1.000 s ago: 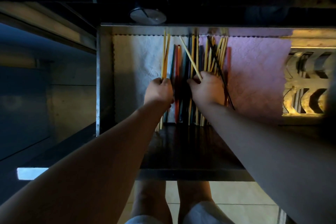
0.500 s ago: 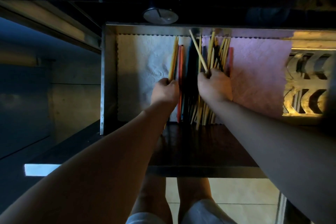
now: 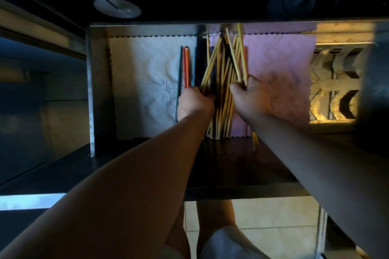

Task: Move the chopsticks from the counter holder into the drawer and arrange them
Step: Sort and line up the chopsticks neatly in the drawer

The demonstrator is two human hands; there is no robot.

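Since half a second ago the left hand [image 3: 194,103] has shifted rightward off the white liner's edge and into the loose bundle, and the pale-yellow wooden chopsticks [image 3: 222,73] have splayed out of their straight row into a crossing fan. The right hand [image 3: 252,96] has slid right onto the pink liner.

Head view: the chopsticks lie in the open steel-walled drawer [image 3: 91,90], between the two hands and running toward 12 o'clock from them. The left hand's fingers curl round several sticks near their lower ends. The right hand pinches a few more between thumb and fingers, along with what looks like a dark stick, tilted toward 11 o'clock. The sticks are thin, straight and matt.

At 11 o'clock from the left hand, a slim orange and dark chopstick set [image 3: 185,65] lies parallel on the white embossed paper liner [image 3: 147,82]. The pink quilted paper liner [image 3: 280,63] lies under the right hand.
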